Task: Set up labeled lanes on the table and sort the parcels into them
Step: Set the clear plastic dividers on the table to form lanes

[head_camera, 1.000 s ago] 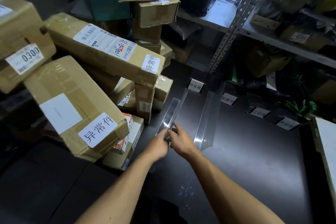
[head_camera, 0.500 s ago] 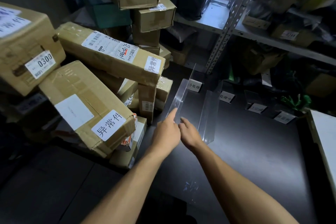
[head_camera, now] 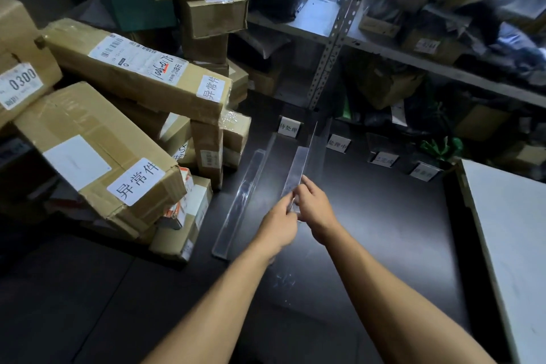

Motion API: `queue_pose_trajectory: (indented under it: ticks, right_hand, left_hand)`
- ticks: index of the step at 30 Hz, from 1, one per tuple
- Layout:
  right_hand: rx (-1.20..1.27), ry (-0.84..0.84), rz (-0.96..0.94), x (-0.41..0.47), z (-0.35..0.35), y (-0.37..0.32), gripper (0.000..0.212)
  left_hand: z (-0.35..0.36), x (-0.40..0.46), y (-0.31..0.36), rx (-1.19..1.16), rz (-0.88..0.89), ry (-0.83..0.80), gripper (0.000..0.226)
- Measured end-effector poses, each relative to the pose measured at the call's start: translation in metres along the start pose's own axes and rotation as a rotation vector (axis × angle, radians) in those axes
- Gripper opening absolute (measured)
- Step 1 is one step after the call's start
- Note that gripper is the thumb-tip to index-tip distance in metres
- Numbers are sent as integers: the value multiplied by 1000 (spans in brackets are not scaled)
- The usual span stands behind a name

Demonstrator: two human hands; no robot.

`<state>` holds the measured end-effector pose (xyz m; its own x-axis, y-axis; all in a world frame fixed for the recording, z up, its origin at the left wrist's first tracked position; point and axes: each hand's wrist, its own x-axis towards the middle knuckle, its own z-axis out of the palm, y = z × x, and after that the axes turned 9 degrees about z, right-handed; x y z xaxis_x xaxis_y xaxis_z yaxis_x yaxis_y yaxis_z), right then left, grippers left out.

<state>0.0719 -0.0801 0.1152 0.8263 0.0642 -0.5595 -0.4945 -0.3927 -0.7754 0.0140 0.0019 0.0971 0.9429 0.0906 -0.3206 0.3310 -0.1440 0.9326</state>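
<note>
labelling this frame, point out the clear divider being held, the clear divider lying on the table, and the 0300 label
held clear divider (head_camera: 307, 156), head view, middle of its upright panel
lying clear divider (head_camera: 242, 201), head view, middle of its length
0300 label (head_camera: 20, 84), head view, on the printed digits

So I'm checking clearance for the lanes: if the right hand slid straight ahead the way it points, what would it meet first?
Probably the clear divider that the right hand already pinches; farther along that line stands a label card, though depth is uncertain.

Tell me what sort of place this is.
Probably a parcel depot's sorting room: taped cardboard parcels with shipping labels piled on a dark table, slotted metal shelving holding more packages, and small lane label cards.
</note>
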Motion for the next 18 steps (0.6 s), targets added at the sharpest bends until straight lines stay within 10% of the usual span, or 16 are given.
queue_pose_trajectory:
  ticks: [6, 18]
  right_hand:
    - [-93, 92, 41, -1, -8, 41, 13]
    - [-112, 94, 153, 18, -17, 86, 11]
  left_hand:
    - [27, -8, -30, -64, -28, -58, 61]
    - [53, -3, -61, -128, -90, -138, 67]
